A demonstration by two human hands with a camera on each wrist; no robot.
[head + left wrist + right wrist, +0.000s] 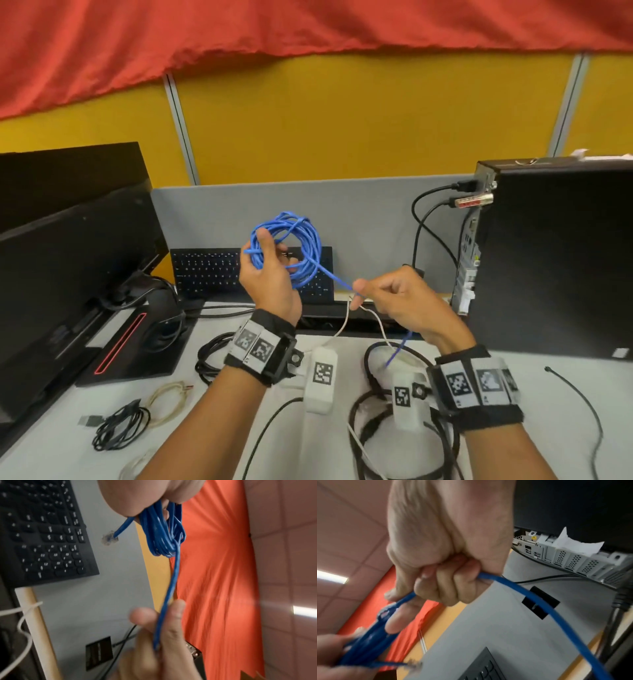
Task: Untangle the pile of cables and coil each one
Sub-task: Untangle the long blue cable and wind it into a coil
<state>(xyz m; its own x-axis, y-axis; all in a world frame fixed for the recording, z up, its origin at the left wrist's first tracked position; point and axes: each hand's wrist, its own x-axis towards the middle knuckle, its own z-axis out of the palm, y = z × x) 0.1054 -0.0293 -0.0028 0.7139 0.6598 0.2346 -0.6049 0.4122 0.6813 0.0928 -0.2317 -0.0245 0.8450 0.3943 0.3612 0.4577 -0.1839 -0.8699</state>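
My left hand (270, 270) is raised above the desk and grips a coil of blue network cable (301, 240) of several loops, thumb across the strands. A clear plug (109, 539) sticks out of the coil (163, 534) beside my palm. One straight run of the blue cable (334, 275) leads from the coil down to my right hand (387, 298), whose curled fingers (443, 588) hold it. The loose tail (399, 349) hangs below that hand. Black cables (373, 421) and a white cable (342, 325) lie tangled on the desk under my wrists.
A coiled black cable (120, 428) and a coiled beige cable (168, 401) lie at the front left. A monitor (68, 291) stands at the left, a keyboard (205, 270) leans at the back, and a computer tower (555, 260) stands at the right with cables plugged in.
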